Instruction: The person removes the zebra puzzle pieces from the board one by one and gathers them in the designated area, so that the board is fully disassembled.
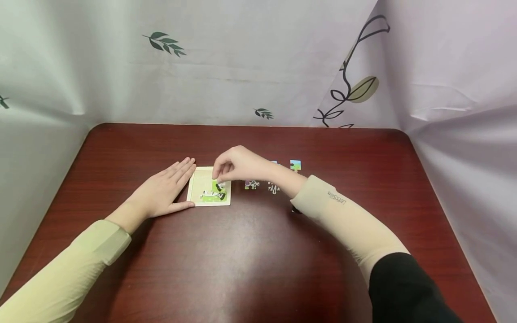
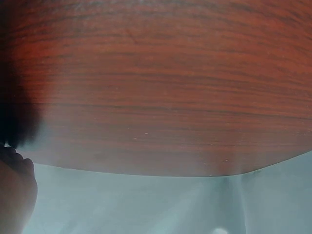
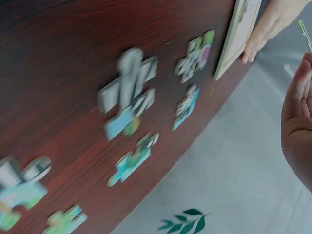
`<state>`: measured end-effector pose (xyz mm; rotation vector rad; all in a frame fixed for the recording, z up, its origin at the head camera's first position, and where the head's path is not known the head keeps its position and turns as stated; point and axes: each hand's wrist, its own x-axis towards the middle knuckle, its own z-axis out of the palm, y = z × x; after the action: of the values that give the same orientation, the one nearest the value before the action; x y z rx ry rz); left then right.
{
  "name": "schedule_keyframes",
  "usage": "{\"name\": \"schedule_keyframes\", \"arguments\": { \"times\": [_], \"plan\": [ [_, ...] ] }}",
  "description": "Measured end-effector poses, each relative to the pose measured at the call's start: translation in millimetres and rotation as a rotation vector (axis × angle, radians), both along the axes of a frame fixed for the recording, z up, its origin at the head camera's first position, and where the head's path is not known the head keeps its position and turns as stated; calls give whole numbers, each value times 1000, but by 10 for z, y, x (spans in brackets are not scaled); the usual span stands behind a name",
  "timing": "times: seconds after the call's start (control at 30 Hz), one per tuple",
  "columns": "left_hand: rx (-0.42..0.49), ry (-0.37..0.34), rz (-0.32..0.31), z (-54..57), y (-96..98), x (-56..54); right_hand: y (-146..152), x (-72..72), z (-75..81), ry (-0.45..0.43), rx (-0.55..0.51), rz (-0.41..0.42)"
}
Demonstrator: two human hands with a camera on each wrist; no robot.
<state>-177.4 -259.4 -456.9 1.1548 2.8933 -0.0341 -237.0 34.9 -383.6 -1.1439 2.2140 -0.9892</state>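
Observation:
A pale wooden puzzle tray point(image 1: 197, 180) lies on the table with green pieces showing black-and-white striped parts point(image 1: 213, 196) in its lower portion. My left hand point(image 1: 168, 189) rests flat along the tray's left edge, fingers stretched out and thumb near the lower corner. Over the tray's right side, my right hand point(image 1: 238, 165) pinches a puzzle piece point(image 3: 305, 35), seen nearly edge-on in the right wrist view. Its fingertips are close over the tray. In the left wrist view only part of a hand point(image 2: 17, 190) shows at the lower left.
Several loose puzzle pieces lie right of the tray, including a purple-and-green one point(image 1: 252, 184), a striped one point(image 1: 273, 187) and a blue-green one point(image 1: 295, 165). My right forearm partly covers them. A white leaf-patterned curtain point(image 1: 210, 67) stands behind the dark red table point(image 1: 226, 269).

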Motion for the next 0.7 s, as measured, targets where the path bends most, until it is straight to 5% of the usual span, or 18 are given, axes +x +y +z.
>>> {"name": "schedule_keyframes", "arguments": {
  "times": [0.7],
  "plan": [
    [2,4,-8,-5,-1,-2,678,246,-397,-52,71,-47]
  ]
}}
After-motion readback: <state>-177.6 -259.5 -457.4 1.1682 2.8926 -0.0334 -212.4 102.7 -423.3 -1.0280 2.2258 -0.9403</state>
